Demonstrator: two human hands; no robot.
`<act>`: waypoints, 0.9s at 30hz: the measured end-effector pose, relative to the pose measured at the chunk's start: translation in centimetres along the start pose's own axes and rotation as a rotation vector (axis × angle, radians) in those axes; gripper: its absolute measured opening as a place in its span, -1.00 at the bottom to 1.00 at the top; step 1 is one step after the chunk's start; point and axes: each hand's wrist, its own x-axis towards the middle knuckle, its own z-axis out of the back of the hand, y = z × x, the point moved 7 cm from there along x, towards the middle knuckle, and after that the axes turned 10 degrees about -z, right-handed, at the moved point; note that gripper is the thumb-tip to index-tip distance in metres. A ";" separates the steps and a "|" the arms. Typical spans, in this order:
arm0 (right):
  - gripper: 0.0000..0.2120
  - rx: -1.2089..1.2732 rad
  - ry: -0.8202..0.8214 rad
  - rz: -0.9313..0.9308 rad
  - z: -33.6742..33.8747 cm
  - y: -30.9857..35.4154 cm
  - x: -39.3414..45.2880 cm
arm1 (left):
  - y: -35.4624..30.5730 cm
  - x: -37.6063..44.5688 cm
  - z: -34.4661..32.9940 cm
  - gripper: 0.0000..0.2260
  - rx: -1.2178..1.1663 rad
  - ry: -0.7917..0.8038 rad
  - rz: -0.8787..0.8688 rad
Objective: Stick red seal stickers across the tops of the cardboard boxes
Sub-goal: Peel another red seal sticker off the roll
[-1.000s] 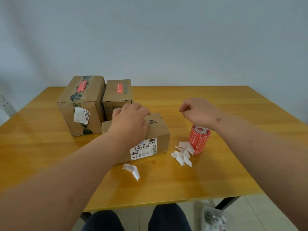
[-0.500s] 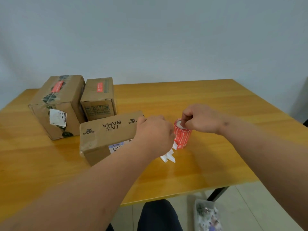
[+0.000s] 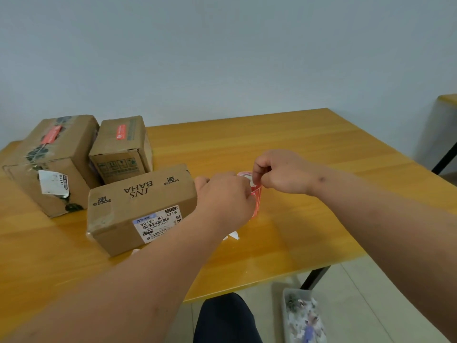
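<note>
Three cardboard boxes stand on the wooden table (image 3: 284, 149). The large box (image 3: 57, 154) at the far left and the smaller box (image 3: 123, 144) beside it each carry a red seal sticker on top. The nearest box (image 3: 141, 201), printed "INS BAHA", has a bare top. A red sticker roll (image 3: 256, 199) stands upright just right of that box. My left hand (image 3: 222, 199) grips the roll from the near side and hides most of it. My right hand (image 3: 279, 172) pinches a strip at the roll's top edge.
White backing scraps (image 3: 233, 235) lie on the table under my left wrist. A clear bin (image 3: 303, 315) with waste paper sits on the floor by the table leg. Another table's corner (image 3: 447, 100) shows at the far right.
My left hand left the nearest box and took hold of the sticker roll. My right hand came down onto the roll's top. The view swung to the right.
</note>
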 end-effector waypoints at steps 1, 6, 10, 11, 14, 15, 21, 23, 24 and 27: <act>-0.83 -0.001 0.001 0.002 0.1 -0.1 0.0 | 0.0 0.1 0.1 -0.79 -0.005 0.005 -0.004; -0.85 -0.053 0.017 0.032 -0.2 0.1 -0.2 | 0.8 0.4 1.0 -0.79 0.032 0.057 -0.018; -0.87 -0.155 0.018 0.066 -0.9 0.9 0.0 | 1.5 0.5 2.1 -0.80 0.054 0.090 -0.017; -0.88 -0.175 0.014 0.073 -1.0 1.1 0.0 | 1.7 0.5 2.4 -0.81 0.062 0.085 -0.020; -0.94 -0.210 -0.003 0.084 -1.1 1.4 0.3 | 2.3 0.5 2.8 -0.82 0.080 0.072 -0.021; -0.93 -0.215 -0.004 0.087 -1.1 1.5 0.3 | 2.5 0.4 2.9 -0.82 0.083 0.075 -0.018; -0.91 -0.172 0.029 0.088 -1.3 1.8 0.6 | 2.4 0.5 2.9 -0.84 0.012 0.075 0.003; -0.89 -0.146 0.040 0.087 -1.3 1.8 0.7 | 2.4 0.7 2.7 -0.86 0.003 0.082 0.019; -0.90 -0.136 0.038 0.082 -1.3 1.7 0.7 | 2.4 0.7 2.7 -0.84 0.013 0.084 0.031; -0.94 -0.148 -0.010 0.066 -0.9 1.4 0.8 | 3.2 0.7 2.5 -0.83 -0.033 0.094 0.079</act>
